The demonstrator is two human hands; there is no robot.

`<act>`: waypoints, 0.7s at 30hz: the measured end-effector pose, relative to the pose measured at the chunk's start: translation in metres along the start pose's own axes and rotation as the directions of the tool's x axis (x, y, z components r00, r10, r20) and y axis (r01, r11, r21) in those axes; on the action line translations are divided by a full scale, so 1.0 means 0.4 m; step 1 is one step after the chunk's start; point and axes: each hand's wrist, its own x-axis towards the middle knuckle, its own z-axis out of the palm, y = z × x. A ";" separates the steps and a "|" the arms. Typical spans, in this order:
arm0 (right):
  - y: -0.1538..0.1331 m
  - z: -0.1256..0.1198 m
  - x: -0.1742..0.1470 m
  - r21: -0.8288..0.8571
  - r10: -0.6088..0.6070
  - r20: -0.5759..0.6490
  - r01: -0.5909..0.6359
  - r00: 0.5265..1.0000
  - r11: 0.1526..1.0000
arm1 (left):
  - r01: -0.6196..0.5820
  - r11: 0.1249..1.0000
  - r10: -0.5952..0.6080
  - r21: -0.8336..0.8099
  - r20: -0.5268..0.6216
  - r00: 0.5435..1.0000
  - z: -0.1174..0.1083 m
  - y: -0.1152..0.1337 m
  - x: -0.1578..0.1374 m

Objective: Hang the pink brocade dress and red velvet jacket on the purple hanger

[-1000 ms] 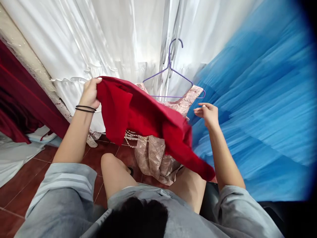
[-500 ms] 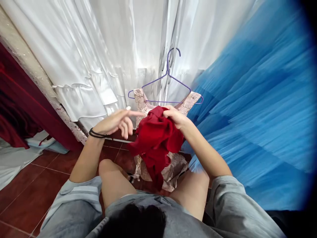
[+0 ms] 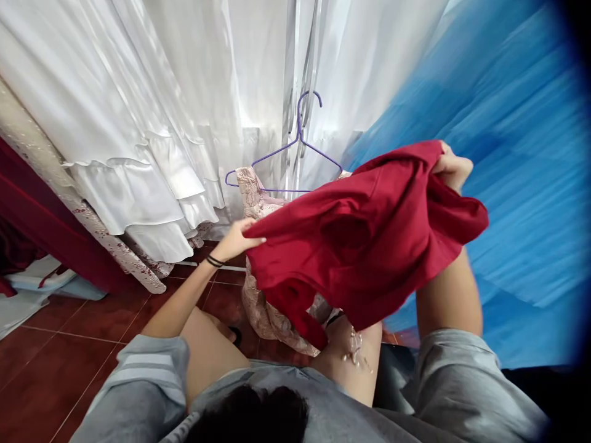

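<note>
A red cloth garment (image 3: 383, 240) is stretched sideways between my two hands, above my knees. My left hand (image 3: 240, 239) pinches its left end, thumb along the edge. My right hand (image 3: 452, 167) is closed on the upper right part, raised near the blue fabric. Behind the red garment is a pink patterned garment (image 3: 248, 191) with wide straps on a purple hanger (image 3: 299, 138). The red cloth hides much of the pink garment and its right strap. A beaded trim (image 3: 354, 346) lies across my right thigh.
White ruffled fabrics (image 3: 124, 191) hang ahead and to the left. Blue tulle (image 3: 517, 246) fills the right side. A dark red cloth (image 3: 55, 227) and a pale plastic container (image 3: 78, 284) are at far left, above the red tiled floor (image 3: 87, 351).
The bunched red garment is now spread out wide. My right hand has moved right and up with it; my left hand, empty before, has taken hold of its left end.
</note>
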 end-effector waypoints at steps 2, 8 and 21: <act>0.009 0.018 -0.008 -0.066 0.014 -0.045 -0.017 0.999 0.998 | -0.126 0.984 0.155 0.123 -0.266 0.951 -0.047 0.046 0.017; 0.092 0.465 -0.052 0.098 0.112 0.507 -0.186 0.855 0.978 | -0.308 0.918 0.376 0.249 -0.302 0.876 0.017 0.126 0.054; -0.079 0.766 -0.244 0.205 0.386 0.402 -0.493 0.830 0.846 | 0.182 0.739 -0.488 -0.648 -0.329 0.809 -0.090 0.073 0.171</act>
